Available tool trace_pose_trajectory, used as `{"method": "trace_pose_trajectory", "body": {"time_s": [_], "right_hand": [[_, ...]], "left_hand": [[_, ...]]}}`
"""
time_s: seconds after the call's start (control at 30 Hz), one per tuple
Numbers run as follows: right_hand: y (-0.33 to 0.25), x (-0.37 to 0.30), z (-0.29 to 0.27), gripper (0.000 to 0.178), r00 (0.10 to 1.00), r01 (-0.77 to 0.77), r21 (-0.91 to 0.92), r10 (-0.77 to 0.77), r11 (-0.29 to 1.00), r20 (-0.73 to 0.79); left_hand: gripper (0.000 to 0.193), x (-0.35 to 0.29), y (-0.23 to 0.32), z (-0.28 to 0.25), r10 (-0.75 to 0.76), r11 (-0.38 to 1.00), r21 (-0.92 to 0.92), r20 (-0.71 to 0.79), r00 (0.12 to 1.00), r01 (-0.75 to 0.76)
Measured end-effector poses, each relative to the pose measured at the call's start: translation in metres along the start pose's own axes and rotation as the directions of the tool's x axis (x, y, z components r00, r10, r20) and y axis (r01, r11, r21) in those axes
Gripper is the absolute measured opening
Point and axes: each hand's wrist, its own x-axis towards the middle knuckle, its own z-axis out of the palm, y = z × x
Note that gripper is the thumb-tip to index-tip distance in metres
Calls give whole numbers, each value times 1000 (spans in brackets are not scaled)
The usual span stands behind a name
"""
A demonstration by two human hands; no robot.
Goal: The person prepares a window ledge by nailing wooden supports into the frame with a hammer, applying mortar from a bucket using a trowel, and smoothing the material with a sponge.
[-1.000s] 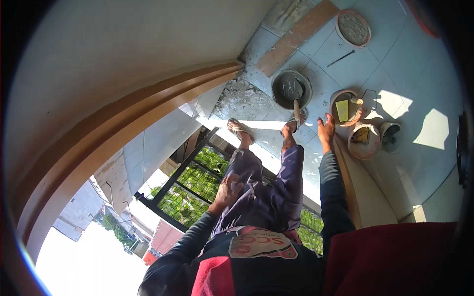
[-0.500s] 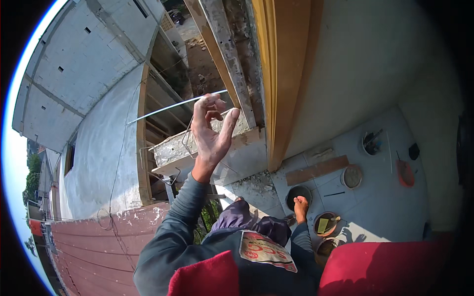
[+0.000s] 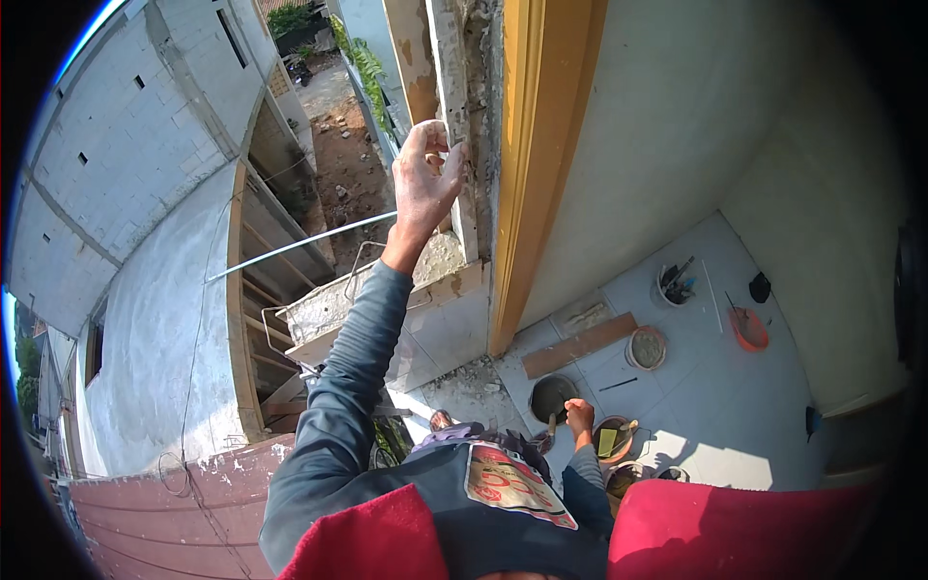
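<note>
My left hand (image 3: pixel 425 188) is raised to an upright, cement-smeared board (image 3: pixel 466 208) beside the yellow-brown wooden frame (image 3: pixel 522 174). Its dusty fingers curl around the board's edge, with the thumb on the near face; the fingertips are partly hidden. Low on the right, my right hand (image 3: pixel 579 418) is closed in a fist beside a dark bucket (image 3: pixel 553 398) of grey mix. What that fist holds, if anything, I cannot make out. Below my left hand lies a rough concrete ledge (image 3: pixel 333 307) with bent metal rods (image 3: pixel 274 329) sticking out.
On the tiled floor (image 3: pixel 677 387) stand a bucket of tools (image 3: pixel 674 283), a pail of grey mix (image 3: pixel 645 348), an orange basin (image 3: pixel 749 331) and a bowl with a yellow sponge (image 3: pixel 607 443). A brown plank (image 3: pixel 580 345) lies nearby. Past the ledge, the ground drops to bare soil (image 3: pixel 343 164).
My left hand has moved up to the board, its fingers now at the edge. My right hand remains closed beside the dark bucket. The view has shifted, showing more ground beyond the ledge.
</note>
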Motion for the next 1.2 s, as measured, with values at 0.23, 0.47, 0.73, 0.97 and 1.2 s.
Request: {"method": "trace_pose_trajectory", "body": {"time_s": [0.23,0.47,0.73,0.97,1.2], "right_hand": [[-34,-28,-29,20,971,-226,47,221,973,94],[-78,-18,-25,15,993,-108,206,96,973,64],[-102,-4,-2,14,988,-54,167,29,985,150],[-58,17,12,13,993,20,117,-34,993,112],[-64,8,9,14,994,-24,114,12,993,104]], "left_hand": [[31,8,2,-15,-73,997,34,155,985,68],[44,15,22,-11,-12,1000,-4,98,995,12],[38,32,20,-14,41,998,48,75,996,-45],[24,47,21,-14,120,983,127,83,989,-130],[32,42,23,-11,84,996,3,90,992,-85]]}}
